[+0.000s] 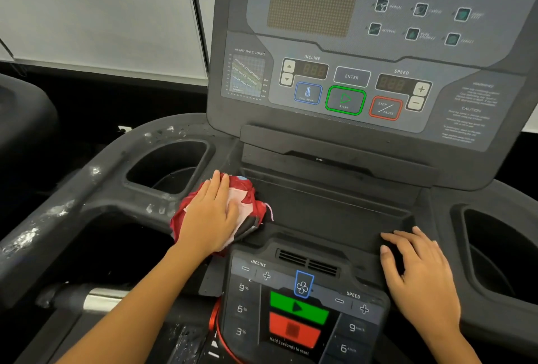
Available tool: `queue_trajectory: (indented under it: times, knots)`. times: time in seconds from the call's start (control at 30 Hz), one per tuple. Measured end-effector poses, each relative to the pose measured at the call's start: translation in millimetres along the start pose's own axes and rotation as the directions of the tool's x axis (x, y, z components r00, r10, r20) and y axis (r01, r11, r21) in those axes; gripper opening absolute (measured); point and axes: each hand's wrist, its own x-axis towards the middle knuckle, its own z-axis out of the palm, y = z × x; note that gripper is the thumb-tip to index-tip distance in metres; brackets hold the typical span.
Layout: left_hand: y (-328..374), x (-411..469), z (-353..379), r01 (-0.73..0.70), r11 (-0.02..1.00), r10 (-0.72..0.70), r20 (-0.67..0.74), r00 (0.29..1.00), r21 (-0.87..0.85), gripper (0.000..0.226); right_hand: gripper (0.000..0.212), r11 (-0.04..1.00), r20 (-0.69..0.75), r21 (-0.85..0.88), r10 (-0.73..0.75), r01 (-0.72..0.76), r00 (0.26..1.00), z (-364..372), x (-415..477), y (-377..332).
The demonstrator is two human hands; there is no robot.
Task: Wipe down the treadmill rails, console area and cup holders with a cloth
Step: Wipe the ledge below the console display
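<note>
A red and pink cloth [247, 203] lies bunched on the dark treadmill tray [334, 206], just right of the left cup holder [168, 168]. My left hand [209, 215] presses flat on the cloth with straight fingers. On the tray's right edge, my right hand [419, 270] rests with fingers spread, beside the right cup holder [495, 253]. The upright console [364, 52] with START and STOP buttons rises behind the tray. The left rail [58, 212] is speckled with white marks.
A lower control panel [297, 311] with green and red buttons sits between my arms. A red coiled cord [215, 325] hangs at its left. A metal grip bar [102, 299] lies lower left. White window blinds [96, 11] fill the upper left.
</note>
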Motion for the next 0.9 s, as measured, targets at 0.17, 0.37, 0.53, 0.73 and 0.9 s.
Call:
queue_trajectory:
  times: [0.17,0.37,0.53,0.73,0.9]
  knots:
    - [-5,2,-5,0.052,0.99,-0.048,0.027,0.998,-0.133,0.066,0.029,0.995,0.029,0.091,0.025,-0.028,0.999,-2,5,-6]
    - [-11,14,-9,0.105,0.965,-0.091,0.07,0.993,-0.241,0.056,0.049,0.945,0.05,0.291,-0.167,0.146,0.985,-1,33,-62]
    - [-15,-11,3,0.014,0.983,-0.011,0.017,1.0,-0.184,0.079,0.044,0.853,0.296,0.382,-0.478,0.356,0.827,9,69,-116]
    - [-16,-15,1,0.047,0.974,-0.044,0.02,0.999,-0.22,0.079,0.055,0.778,0.551,0.374,-0.624,0.504,0.554,37,91,-149]
    - [-18,10,-2,0.125,0.966,-0.112,0.072,0.991,-0.227,0.059,0.057,0.81,0.628,0.369,-0.579,0.455,0.52,41,90,-151]
